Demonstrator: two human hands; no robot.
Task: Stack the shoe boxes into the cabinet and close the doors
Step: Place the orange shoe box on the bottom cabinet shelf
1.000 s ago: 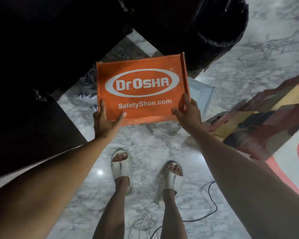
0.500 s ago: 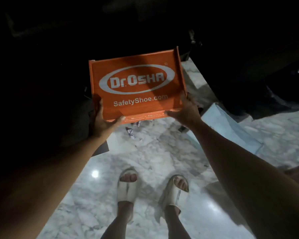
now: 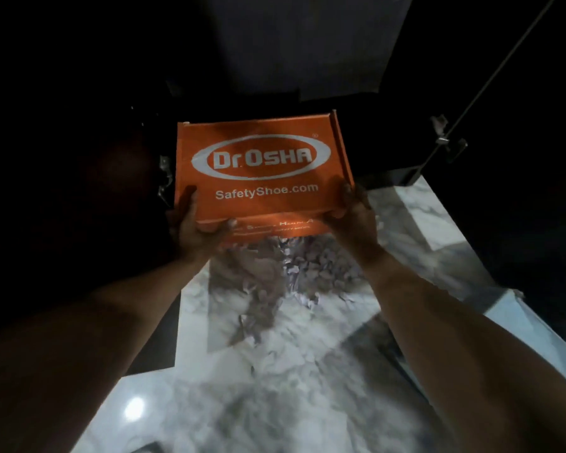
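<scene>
I see both arms outstretched toward 12 o'clock. Left hand (image 3: 195, 228) and right hand (image 3: 353, 214) clamp the near corners of one orange shoe box (image 3: 262, 168) — thumbs on top — held above the marble floor (image 3: 275, 371), before the dark cabinet (image 3: 79, 125).

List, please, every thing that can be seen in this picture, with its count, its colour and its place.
shoe box: one, orange with white lettering, centre of the view, held above the floor in front of the dark cabinet.
cabinet: one, very dark, across the top; the inside is too dark to tell.
cabinet door: one, dark, open at the right.
marble floor: one, white and grey, lower half.
left hand: one, grips the box's near left corner.
right hand: one, grips the box's near right corner.
</scene>
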